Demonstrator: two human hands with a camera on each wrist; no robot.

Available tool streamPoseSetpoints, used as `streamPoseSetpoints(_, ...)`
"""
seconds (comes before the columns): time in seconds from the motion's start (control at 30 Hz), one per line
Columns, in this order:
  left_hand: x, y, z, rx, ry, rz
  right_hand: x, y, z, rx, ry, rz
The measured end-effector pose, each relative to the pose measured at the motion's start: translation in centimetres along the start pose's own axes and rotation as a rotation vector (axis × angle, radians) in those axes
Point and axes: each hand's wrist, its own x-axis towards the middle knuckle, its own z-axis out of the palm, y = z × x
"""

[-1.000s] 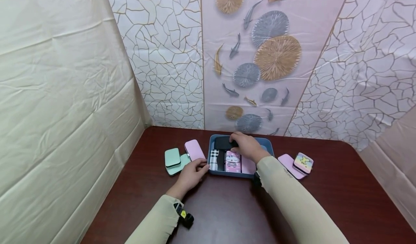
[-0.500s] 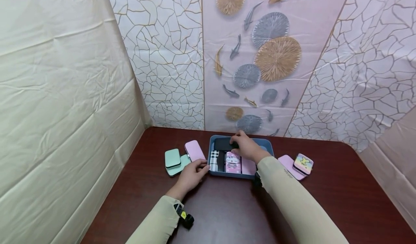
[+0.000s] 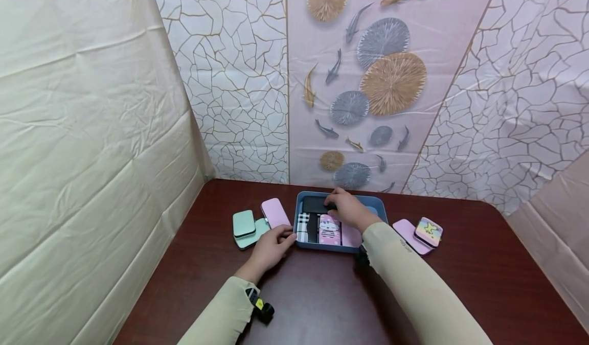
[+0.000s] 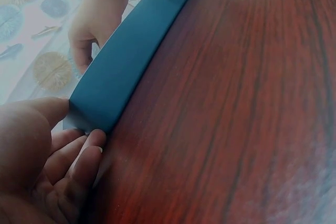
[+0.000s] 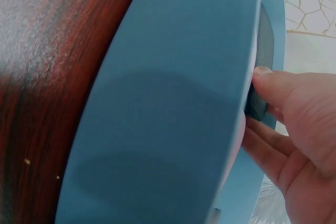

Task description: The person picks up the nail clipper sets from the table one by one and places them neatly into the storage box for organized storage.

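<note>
Barely a shift since the earlier frame: both hands hold station. Right hand [image 3: 347,207] has its fingers pinched on the near-right end of the black case [image 3: 315,204], which lies along the far side inside the blue tray [image 4: 123,64]. Left hand [image 3: 269,248] steadies things, thumb and fingers gripping the tray's front-left corner.

And the score so far? Four cases sit in the tray: the black one, and in front of it the plaid case [image 3: 302,227], the kitten case [image 3: 329,230] and the plain pink case [image 3: 351,236]. Bare tray floor shows at the far right, so the filling looks well along but unfinished. Out on the bench [image 3: 313,294], two overlapping mint cases [image 3: 244,223] and a lilac case [image 3: 274,212] wait left; a rainbow case [image 3: 428,232] overlaps a mauve case [image 3: 405,229] right. Five apparently left!
</note>
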Motion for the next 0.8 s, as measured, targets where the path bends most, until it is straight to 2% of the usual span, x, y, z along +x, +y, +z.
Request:
streamPoseSetpoints(0.27,0.0,-0.1,0.0,-0.012,0.003,0.018,-0.4,-0.9,-0.2,-0.034,-0.014,0.034)
streamPoseSetpoints(0.47,0.1,-0.1,0.1,-0.009,0.0,0.01,-1.0,-0.4,-0.2,-0.067,-0.032,-0.007)
streamPoseSetpoints(0.67,0.0,0.0,0.2,-0.009,0.002,0.02,-1.9,0.1,-0.5,-0.053,-0.063,-0.023)
streamPoseSetpoints(0.8,-0.2,0.0,0.2,-0.016,0.0,0.021,-3.1,0.3,-1.1,-0.08,-0.002,-0.001)
